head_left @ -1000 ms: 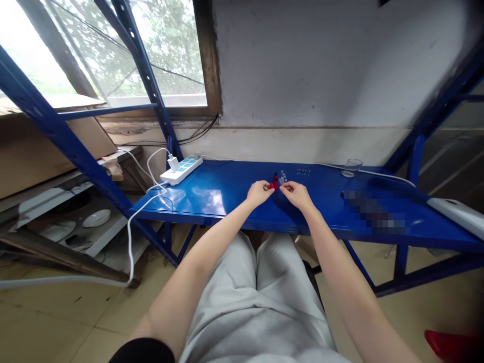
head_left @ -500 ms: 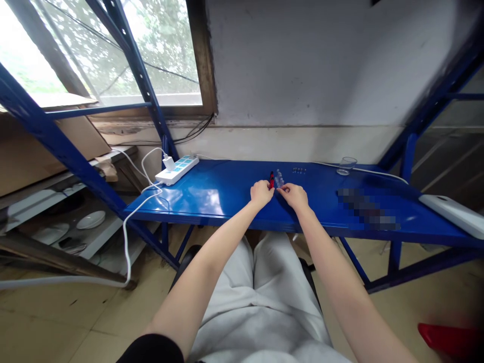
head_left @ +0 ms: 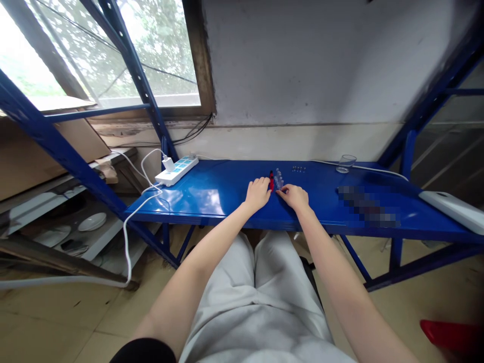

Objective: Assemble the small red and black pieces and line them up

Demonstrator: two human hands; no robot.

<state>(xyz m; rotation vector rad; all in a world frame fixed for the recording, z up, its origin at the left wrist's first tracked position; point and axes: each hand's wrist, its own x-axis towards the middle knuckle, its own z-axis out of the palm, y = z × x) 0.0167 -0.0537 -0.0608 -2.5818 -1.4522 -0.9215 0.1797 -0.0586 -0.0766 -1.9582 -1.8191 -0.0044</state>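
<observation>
My left hand rests on the blue tabletop with its fingers stretched out, their tips right beside a small red-and-black tool. The tool is slim and points away from me; its exact kind is too small to tell. Just to its right is a translucent, knobbly plastic strip, like a terminal block. The thumb and forefinger of my right hand are pinched at the near end of this strip. Beyond it, several tiny metal pieces, perhaps screws, lie in a row.
A white power strip with a plug lies at the left of the blue table. To the right are a clear glass cup, a blurred-out object and a white device. A white cable runs along the back.
My left fingers have loosened and spread, and the hand has shifted slightly left, showing more of the red tool. My right hand keeps its pinch at the strip.
</observation>
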